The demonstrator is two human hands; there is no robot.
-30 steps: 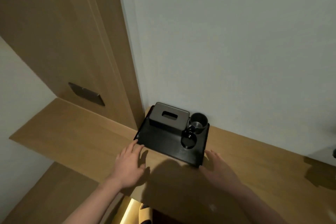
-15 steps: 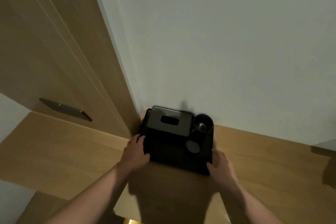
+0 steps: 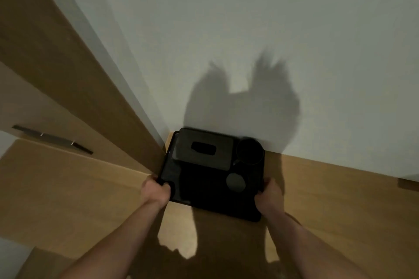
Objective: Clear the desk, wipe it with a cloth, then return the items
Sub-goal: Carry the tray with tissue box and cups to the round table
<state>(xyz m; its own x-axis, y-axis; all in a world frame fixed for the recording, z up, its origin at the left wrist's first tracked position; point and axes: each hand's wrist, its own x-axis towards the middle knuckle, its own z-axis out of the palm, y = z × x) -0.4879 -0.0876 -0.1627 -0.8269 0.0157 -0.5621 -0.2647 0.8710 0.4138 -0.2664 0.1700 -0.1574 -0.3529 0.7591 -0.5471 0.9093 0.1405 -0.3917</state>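
Tray (image 3: 174, 169), black, set on wooden worktop (image 3: 68, 188) in the corner against white wall (image 3: 249, 29) and wood panel (image 3: 56, 63). Left hand (image 3: 156, 190) clamped on the tray's left rim, thumb curled over the edge; right hand (image 3: 268, 196) gripping the right rim, fingers wrapped around it. Dark tissue box (image 3: 204, 152) at the tray's back left, slot facing up; black cup (image 3: 250, 150) just beside it at back right. Small round lid (image 3: 235, 181) lying nearer, in front of the cup. Whether the tray is lifted clear: cannot tell.
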